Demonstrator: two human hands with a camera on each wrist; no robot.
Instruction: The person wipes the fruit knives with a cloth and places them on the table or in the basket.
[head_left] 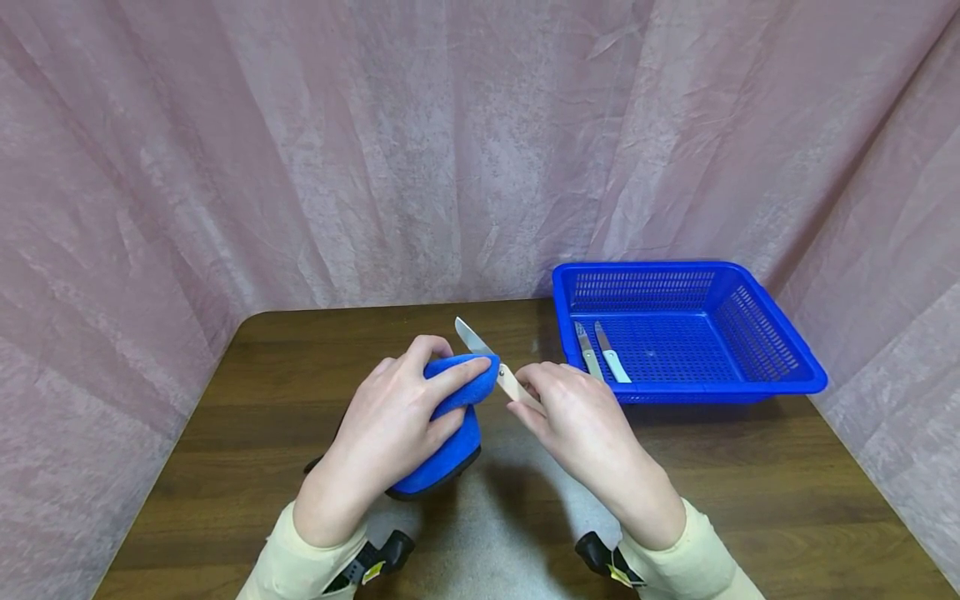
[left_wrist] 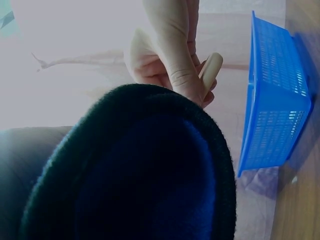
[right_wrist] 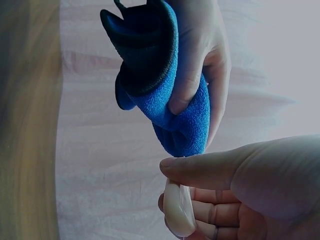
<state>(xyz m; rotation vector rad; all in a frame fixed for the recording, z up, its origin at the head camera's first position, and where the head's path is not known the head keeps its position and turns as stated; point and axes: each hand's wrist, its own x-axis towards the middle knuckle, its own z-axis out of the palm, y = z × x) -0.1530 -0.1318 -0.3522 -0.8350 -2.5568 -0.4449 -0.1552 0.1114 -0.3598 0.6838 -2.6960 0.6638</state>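
My left hand grips a bunched blue cloth with dark edging, its folds hanging below the fingers. A folding knife with a cream handle is unfolded, and the cloth lies against its blade near the pivot. The blade tip sticks out beyond the cloth, up and to the left. My right hand holds the knife by its handle between thumb and curled fingers. In the right wrist view the handle end shows under the thumb, while the blade is hidden by the cloth.
A blue plastic basket stands right of my hands on the brown wooden table. Inside, at its left, lie two knives, one with a beige handle and one with a pale handle. Pink curtains hang behind.
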